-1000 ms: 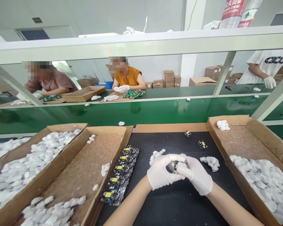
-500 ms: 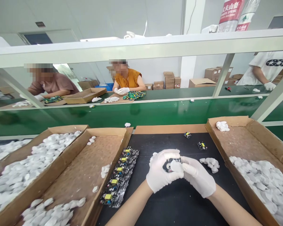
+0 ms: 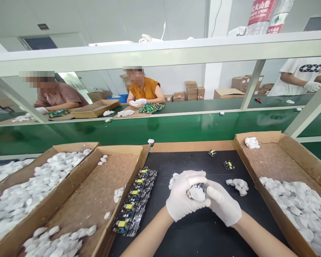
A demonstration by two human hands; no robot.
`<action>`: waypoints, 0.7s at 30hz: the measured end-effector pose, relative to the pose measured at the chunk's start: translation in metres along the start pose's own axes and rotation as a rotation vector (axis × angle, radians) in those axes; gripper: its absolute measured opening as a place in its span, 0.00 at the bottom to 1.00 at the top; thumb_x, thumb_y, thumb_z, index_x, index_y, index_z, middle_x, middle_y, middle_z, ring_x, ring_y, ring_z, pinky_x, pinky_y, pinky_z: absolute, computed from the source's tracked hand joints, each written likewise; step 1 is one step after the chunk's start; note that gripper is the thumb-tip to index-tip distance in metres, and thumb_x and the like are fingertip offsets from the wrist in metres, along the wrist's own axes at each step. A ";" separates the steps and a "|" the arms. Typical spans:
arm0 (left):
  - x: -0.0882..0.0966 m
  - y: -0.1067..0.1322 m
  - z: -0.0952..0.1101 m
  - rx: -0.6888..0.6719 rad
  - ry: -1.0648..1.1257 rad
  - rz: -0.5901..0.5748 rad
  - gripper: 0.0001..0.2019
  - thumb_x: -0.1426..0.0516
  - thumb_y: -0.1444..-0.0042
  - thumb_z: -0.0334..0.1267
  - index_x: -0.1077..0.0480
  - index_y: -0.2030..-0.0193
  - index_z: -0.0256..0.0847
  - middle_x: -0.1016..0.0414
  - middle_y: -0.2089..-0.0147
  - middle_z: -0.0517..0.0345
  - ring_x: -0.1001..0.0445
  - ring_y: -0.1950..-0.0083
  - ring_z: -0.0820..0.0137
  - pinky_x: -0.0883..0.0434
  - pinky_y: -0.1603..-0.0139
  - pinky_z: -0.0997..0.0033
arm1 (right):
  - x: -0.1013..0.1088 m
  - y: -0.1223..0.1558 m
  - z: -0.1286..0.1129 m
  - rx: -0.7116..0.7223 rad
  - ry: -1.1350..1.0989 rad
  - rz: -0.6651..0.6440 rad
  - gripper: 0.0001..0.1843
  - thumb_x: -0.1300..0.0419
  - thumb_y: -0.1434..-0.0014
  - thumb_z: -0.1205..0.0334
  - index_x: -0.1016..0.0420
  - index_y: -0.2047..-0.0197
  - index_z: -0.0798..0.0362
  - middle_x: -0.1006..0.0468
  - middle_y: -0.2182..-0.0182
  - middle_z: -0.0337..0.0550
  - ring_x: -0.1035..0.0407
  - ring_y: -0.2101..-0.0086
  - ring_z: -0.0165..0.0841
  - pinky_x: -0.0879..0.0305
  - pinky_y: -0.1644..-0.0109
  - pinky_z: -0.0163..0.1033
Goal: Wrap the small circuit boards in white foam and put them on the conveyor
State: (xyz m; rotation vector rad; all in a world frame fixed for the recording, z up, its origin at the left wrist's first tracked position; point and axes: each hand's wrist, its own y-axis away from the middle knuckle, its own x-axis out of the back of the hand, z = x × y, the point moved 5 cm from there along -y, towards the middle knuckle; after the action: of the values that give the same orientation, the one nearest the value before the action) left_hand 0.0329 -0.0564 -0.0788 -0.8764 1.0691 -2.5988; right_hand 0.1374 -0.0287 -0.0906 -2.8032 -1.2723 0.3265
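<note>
Both of my hands wear white gloves and meet over the black mat. My left hand and my right hand are closed together around a small dark circuit board with a white shell piece; only part of it shows between the fingers. A row of circuit boards with yellow parts lies on the mat to the left of my hands. Small heaps of white shells lie just right of my hands, and another heap peeks out behind my left hand.
Two loose boards lie farther back on the mat. Cardboard trays with white shells stand on the left and right. A green conveyor belt runs behind them, with other people at work on its far side.
My hands have shifted slightly and turned the piece between them; a white shell now covers more of the dark board. A white piece on the belt has drifted to the right.
</note>
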 end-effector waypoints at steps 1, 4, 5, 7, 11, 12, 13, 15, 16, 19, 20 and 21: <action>-0.001 0.000 0.000 0.024 0.053 -0.022 0.20 0.36 0.58 0.52 0.28 0.60 0.44 0.24 0.55 0.51 0.26 0.53 0.61 0.29 0.51 0.59 | -0.002 0.000 0.000 0.001 -0.030 -0.043 0.21 0.44 0.45 0.44 0.27 0.67 0.56 0.26 0.67 0.45 0.34 0.65 0.36 0.39 0.55 0.43; -0.004 0.002 -0.001 0.118 0.170 -0.091 0.24 0.38 0.58 0.59 0.28 0.61 0.43 0.26 0.52 0.48 0.27 0.51 0.59 0.32 0.46 0.56 | -0.007 0.000 -0.001 -0.034 -0.083 -0.099 0.20 0.41 0.48 0.45 0.29 0.71 0.56 0.28 0.69 0.44 0.35 0.63 0.37 0.40 0.55 0.42; -0.005 0.003 -0.002 0.148 0.210 -0.116 0.26 0.39 0.59 0.60 0.28 0.60 0.42 0.28 0.50 0.47 0.28 0.50 0.59 0.33 0.46 0.56 | -0.006 0.000 -0.002 -0.041 -0.093 -0.087 0.20 0.41 0.48 0.45 0.30 0.72 0.56 0.28 0.70 0.44 0.35 0.63 0.37 0.40 0.55 0.42; -0.008 0.003 -0.002 0.191 0.299 -0.172 0.31 0.39 0.61 0.62 0.30 0.56 0.41 0.30 0.47 0.44 0.30 0.47 0.57 0.32 0.46 0.57 | -0.004 -0.001 -0.003 -0.063 -0.080 -0.035 0.20 0.42 0.47 0.45 0.31 0.73 0.56 0.28 0.71 0.43 0.34 0.64 0.37 0.40 0.56 0.42; -0.008 0.002 -0.001 0.220 0.362 -0.210 0.25 0.42 0.53 0.59 0.30 0.57 0.41 0.27 0.50 0.47 0.27 0.50 0.60 0.33 0.45 0.57 | 0.000 -0.002 -0.003 -0.084 0.034 0.045 0.18 0.41 0.47 0.48 0.27 0.72 0.57 0.27 0.70 0.43 0.34 0.63 0.37 0.40 0.56 0.41; -0.007 0.001 -0.002 0.224 0.305 -0.192 0.19 0.43 0.50 0.54 0.29 0.59 0.41 0.24 0.54 0.50 0.25 0.54 0.62 0.34 0.43 0.55 | -0.001 -0.002 -0.001 -0.099 0.021 0.048 0.18 0.40 0.47 0.49 0.27 0.73 0.57 0.27 0.70 0.43 0.34 0.64 0.37 0.40 0.56 0.41; -0.005 0.001 -0.002 0.225 0.224 -0.172 0.14 0.43 0.50 0.48 0.28 0.61 0.42 0.22 0.60 0.53 0.24 0.58 0.63 0.36 0.41 0.54 | -0.003 -0.001 0.002 -0.120 -0.036 0.047 0.17 0.39 0.48 0.49 0.27 0.73 0.57 0.27 0.71 0.43 0.34 0.64 0.36 0.40 0.56 0.42; -0.002 0.000 -0.003 0.223 0.054 -0.128 0.09 0.44 0.54 0.39 0.27 0.65 0.43 0.21 0.68 0.58 0.23 0.66 0.65 0.38 0.40 0.52 | -0.007 -0.001 0.011 -0.179 -0.220 0.029 0.18 0.39 0.48 0.49 0.26 0.71 0.57 0.26 0.70 0.44 0.33 0.65 0.36 0.39 0.57 0.42; -0.001 0.000 -0.003 0.220 -0.004 -0.111 0.09 0.44 0.56 0.37 0.27 0.67 0.44 0.21 0.70 0.59 0.23 0.68 0.66 0.37 0.40 0.52 | -0.009 0.000 0.014 -0.204 -0.312 0.012 0.18 0.40 0.48 0.48 0.25 0.70 0.57 0.26 0.70 0.45 0.33 0.65 0.36 0.38 0.57 0.42; 0.000 0.000 -0.001 0.194 -0.050 -0.088 0.09 0.44 0.59 0.36 0.27 0.69 0.45 0.20 0.69 0.62 0.22 0.67 0.65 0.34 0.42 0.55 | -0.013 0.001 0.019 -0.217 -0.434 -0.022 0.20 0.40 0.48 0.46 0.24 0.66 0.56 0.25 0.66 0.47 0.32 0.63 0.37 0.38 0.55 0.44; 0.000 0.001 0.000 0.181 -0.042 -0.085 0.09 0.44 0.59 0.36 0.27 0.69 0.45 0.20 0.69 0.62 0.22 0.67 0.66 0.34 0.41 0.56 | -0.012 0.001 0.018 -0.214 -0.423 -0.025 0.19 0.39 0.48 0.46 0.24 0.66 0.56 0.25 0.65 0.47 0.32 0.62 0.37 0.38 0.55 0.44; 0.000 0.001 0.000 0.169 -0.030 -0.081 0.09 0.45 0.58 0.36 0.27 0.68 0.45 0.20 0.69 0.62 0.22 0.67 0.66 0.34 0.41 0.56 | -0.012 0.001 0.017 -0.205 -0.405 -0.026 0.19 0.38 0.49 0.47 0.24 0.66 0.57 0.25 0.65 0.48 0.32 0.61 0.38 0.38 0.54 0.44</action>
State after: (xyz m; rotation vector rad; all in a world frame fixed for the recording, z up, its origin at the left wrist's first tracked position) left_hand 0.0328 -0.0569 -0.0797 -0.9329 0.8073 -2.6847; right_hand 0.1271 -0.0390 -0.1055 -2.9886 -1.4887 0.8449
